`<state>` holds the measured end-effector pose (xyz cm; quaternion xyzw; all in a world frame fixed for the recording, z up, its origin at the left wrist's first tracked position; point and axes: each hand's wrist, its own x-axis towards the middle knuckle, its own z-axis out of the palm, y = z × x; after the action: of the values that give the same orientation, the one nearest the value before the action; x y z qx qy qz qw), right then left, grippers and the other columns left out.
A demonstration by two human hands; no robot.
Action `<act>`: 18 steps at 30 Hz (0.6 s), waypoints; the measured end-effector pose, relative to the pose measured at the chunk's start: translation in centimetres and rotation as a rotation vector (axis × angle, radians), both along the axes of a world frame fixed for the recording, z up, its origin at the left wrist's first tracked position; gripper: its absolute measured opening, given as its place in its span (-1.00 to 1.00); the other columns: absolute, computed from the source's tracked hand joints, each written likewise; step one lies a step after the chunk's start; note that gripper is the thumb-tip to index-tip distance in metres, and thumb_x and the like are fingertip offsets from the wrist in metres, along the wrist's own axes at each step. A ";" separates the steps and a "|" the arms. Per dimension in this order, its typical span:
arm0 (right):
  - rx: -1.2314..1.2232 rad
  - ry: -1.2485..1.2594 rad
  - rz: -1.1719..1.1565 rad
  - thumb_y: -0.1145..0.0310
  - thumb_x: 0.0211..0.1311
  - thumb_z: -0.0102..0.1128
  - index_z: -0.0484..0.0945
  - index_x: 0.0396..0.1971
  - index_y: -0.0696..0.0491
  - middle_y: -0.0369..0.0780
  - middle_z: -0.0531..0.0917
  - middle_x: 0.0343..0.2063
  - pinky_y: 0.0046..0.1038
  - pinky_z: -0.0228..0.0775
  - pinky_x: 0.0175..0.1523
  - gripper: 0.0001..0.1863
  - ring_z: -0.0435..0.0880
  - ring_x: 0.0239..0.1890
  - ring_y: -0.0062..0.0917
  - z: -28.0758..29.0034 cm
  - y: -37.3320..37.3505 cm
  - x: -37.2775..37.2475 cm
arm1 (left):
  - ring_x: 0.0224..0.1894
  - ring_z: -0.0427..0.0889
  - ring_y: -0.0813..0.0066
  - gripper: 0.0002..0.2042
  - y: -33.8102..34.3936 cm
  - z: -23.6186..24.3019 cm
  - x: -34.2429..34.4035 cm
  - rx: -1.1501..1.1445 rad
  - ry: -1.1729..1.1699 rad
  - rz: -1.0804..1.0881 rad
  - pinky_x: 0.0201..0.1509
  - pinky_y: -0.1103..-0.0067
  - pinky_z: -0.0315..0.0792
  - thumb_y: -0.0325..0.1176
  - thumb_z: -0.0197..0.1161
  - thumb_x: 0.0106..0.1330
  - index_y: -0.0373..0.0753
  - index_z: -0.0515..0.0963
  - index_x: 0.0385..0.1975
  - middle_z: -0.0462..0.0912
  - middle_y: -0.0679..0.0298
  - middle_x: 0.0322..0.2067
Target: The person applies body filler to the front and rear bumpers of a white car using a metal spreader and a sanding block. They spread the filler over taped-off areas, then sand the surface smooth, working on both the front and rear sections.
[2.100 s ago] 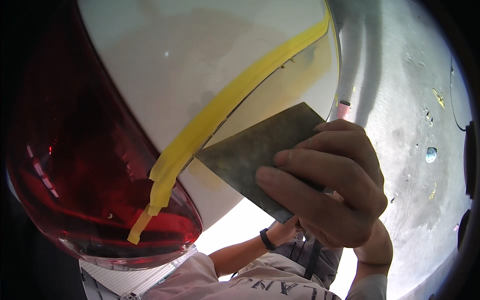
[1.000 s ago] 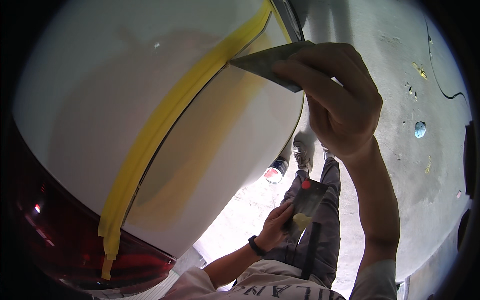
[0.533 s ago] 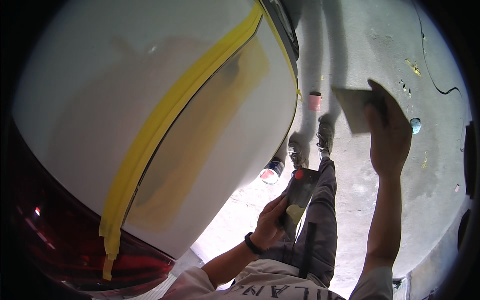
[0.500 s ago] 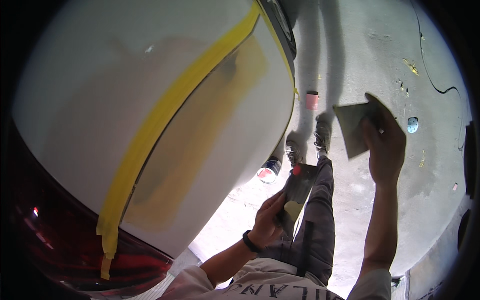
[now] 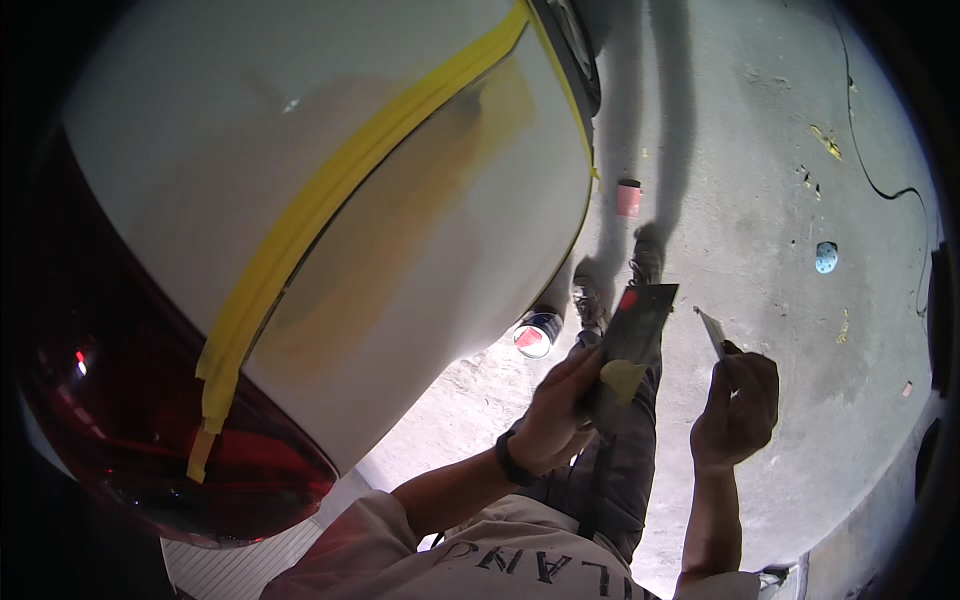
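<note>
My left hand [image 5: 557, 410] grips a dark flat mixing plate [image 5: 642, 322] by its near left side. On the plate lie a lump of pale yellow putty [image 5: 622, 380] and a small red dab [image 5: 628, 299]. Just right of it, my right hand [image 5: 738, 410] pinches a thin flat putty spreader [image 5: 711, 332], seen almost edge-on and apart from the plate. To the left is a white car panel [image 5: 480, 225] with a smeared yellowish filler patch [image 5: 400, 245]. A strip of yellow masking tape [image 5: 300, 222] runs along the panel gap beside that patch.
A red tail light [image 5: 130, 340] sits at the car's near left corner. By my shoes stands an open can [image 5: 537, 335]. A pink rectangular piece [image 5: 628, 200], a blue disc [image 5: 826, 257], tape scraps [image 5: 826, 142] and a black cable [image 5: 870, 180] lie on the concrete floor.
My right hand has come down and nearer with the spreader, which has turned from broad face to edge-on. My left hand has raised the plate and moved it slightly right.
</note>
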<state>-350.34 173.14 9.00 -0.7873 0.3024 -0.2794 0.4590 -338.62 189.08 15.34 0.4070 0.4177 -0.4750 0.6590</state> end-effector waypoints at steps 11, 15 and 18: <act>-0.234 -0.101 0.257 0.63 0.33 0.26 0.70 -0.16 0.15 -0.08 0.76 -0.23 -0.15 0.66 0.04 -0.85 0.77 -0.13 -0.20 4.0 -3.9 7.4 | -0.46 0.51 0.78 -0.73 5.1 -2.6 -2.6 -0.306 -0.063 0.092 -0.50 0.72 0.36 -0.26 -0.05 0.68 -0.25 0.52 0.10 0.66 0.38 -0.22; -0.289 -0.548 0.625 0.36 0.21 0.44 0.74 -0.20 0.11 -0.17 0.76 -0.30 -0.17 0.69 0.00 -0.79 0.75 -0.23 -0.27 9.1 -3.4 16.3 | -0.46 0.54 0.79 -0.72 5.8 -2.4 -3.5 -0.211 -0.072 0.075 -0.46 0.76 0.38 -0.20 0.01 0.66 -0.23 0.54 0.09 0.66 0.38 -0.26; -0.356 -0.680 0.730 0.22 -0.01 0.51 0.73 -0.25 0.09 -0.18 0.75 -0.34 -0.27 0.68 -0.12 -0.66 0.73 -0.29 -0.34 12.3 -2.5 20.4 | -0.36 0.58 0.75 -0.71 6.1 -1.4 -4.0 -0.089 -0.116 0.025 -0.38 0.74 0.45 -0.20 0.02 0.66 -0.24 0.54 0.12 0.66 0.37 -0.20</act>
<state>-329.91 170.66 21.26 -0.7718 -0.2096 -0.3881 0.4580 -342.59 195.22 13.95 0.3989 0.3625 -0.4602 0.7055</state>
